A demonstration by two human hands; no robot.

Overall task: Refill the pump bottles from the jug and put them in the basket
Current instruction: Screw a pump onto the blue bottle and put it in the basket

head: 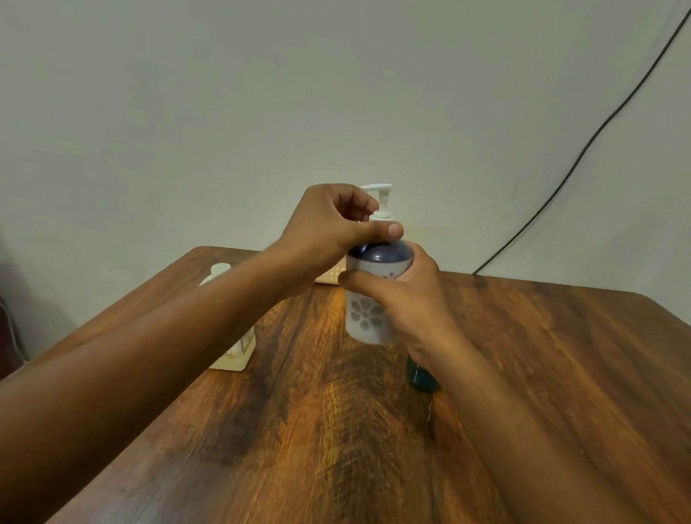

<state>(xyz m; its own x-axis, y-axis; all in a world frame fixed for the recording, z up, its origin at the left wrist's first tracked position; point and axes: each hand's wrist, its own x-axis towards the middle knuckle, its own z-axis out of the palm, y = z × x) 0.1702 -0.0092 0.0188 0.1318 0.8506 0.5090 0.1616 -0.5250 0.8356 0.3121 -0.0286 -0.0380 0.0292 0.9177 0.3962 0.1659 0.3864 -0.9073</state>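
Right hand point(409, 308) gripping pump bottle point(368, 307), left hand point(330, 225) pinching its pump collar point(383, 216)

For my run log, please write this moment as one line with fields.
left hand: grips pump collar | right hand: holds pump bottle above table | jug: on table, left

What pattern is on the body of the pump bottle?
A grey flower on the white body of the pump bottle, under a dark blue top, seen in the head view.
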